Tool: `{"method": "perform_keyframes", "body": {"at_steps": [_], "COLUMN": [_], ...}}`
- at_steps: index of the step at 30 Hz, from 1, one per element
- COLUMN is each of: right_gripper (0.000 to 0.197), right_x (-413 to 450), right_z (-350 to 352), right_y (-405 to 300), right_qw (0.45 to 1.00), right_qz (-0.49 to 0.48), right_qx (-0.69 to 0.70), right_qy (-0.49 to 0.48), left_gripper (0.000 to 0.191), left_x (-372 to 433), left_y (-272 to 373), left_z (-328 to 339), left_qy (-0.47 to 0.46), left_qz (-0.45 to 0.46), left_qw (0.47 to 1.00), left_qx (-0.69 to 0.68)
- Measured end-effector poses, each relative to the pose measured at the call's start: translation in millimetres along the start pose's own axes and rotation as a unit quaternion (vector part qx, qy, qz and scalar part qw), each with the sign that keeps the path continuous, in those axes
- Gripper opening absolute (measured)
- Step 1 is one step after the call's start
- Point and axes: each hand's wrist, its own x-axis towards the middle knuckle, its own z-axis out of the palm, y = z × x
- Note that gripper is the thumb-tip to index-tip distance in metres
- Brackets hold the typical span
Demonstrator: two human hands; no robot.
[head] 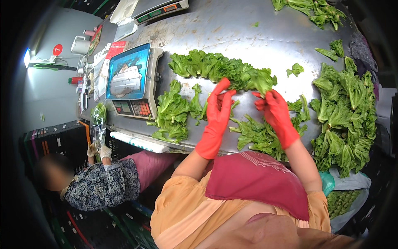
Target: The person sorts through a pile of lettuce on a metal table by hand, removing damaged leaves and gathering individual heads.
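My right hand point(275, 109), in a red rubber glove, pinches the base of a green leaf lettuce head point(262, 80). That head lies against the right end of a row of lettuce point(214, 66) on the metal table. In a matching glove, my left hand point(219, 104) is held just in front of the row, fingers spread and curved, with nothing visible in it. Loose leaves point(172, 113) lie to the left of it, by the scale. More loose leaves point(258, 135) spread beneath my right forearm.
A digital scale point(132, 81) with a blue tray stands left, another scale point(161, 11) behind it. Lettuce is piled point(345, 118) at the right table edge, above an open bag point(349, 199). At left, a co-worker point(102, 183) with gloved hands holds bagged greens point(99, 119) near stacked black crates point(62, 141).
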Motion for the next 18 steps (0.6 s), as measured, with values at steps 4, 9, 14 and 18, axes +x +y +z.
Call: {"method": "perform_keyframes", "body": {"at_steps": [4, 9, 14, 18], "right_gripper": [0.039, 0.044, 0.046, 0.037], "right_x": [40.6, 34.1, 13.8, -11.4], "right_z": [5.9, 0.5, -0.5, -22.2], "right_y": [27.9, 20.2, -1.3, -40.8], "right_qw": [0.994, 0.994, 0.964, 0.862], "right_qz": [0.075, 0.105, 0.115, -0.047], "right_qx": [0.079, -0.017, -0.238, -0.502], "right_qy": [-0.003, -0.009, -0.037, 0.054], "left_gripper": [0.027, 0.025, 0.037, 0.047], "left_x": [2.9, 16.8, 42.7, 34.7], "left_y": [-21.1, -20.5, -38.0, -30.3], "left_z": [-0.4, 14.1, 15.3, 25.0], "left_qy": [-0.118, -0.108, -0.153, -0.148], "left_qz": [-0.039, -0.018, 0.045, 0.044], "left_qw": [0.987, 0.989, 0.939, 0.879], "left_qx": [0.097, 0.102, 0.304, 0.451]}}
